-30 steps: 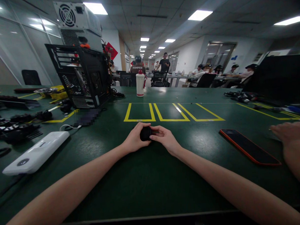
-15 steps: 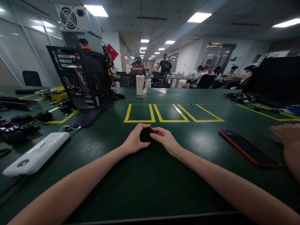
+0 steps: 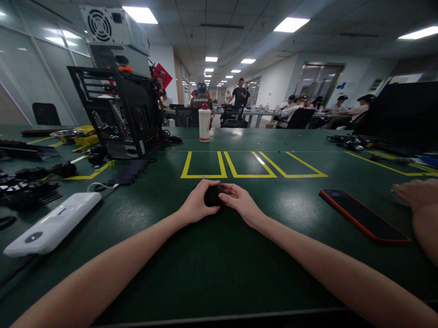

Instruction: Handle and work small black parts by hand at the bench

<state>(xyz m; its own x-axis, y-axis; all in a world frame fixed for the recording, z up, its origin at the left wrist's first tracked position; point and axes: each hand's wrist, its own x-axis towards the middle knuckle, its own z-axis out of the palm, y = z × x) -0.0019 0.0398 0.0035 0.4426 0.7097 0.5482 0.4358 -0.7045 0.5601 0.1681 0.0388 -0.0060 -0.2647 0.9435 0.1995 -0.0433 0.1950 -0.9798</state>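
Note:
A small black round object is held between my two hands, low over the green table. My left hand curls round its left side, with thumb and fingers closed on it. From the right, my right hand pinches the object's right edge between thumb and fingers. What the object is cannot be made out. Just beyond my hands lie yellow tape outlines on the table.
A white power bank and an open computer case stand left, cables near them. Beyond is a white bottle. At right lie a red-edged phone and another person's hand; a dark monitor stands behind.
The other person's hand at the right edge has shifted very slightly. My two hands and the black object look almost the same as before.

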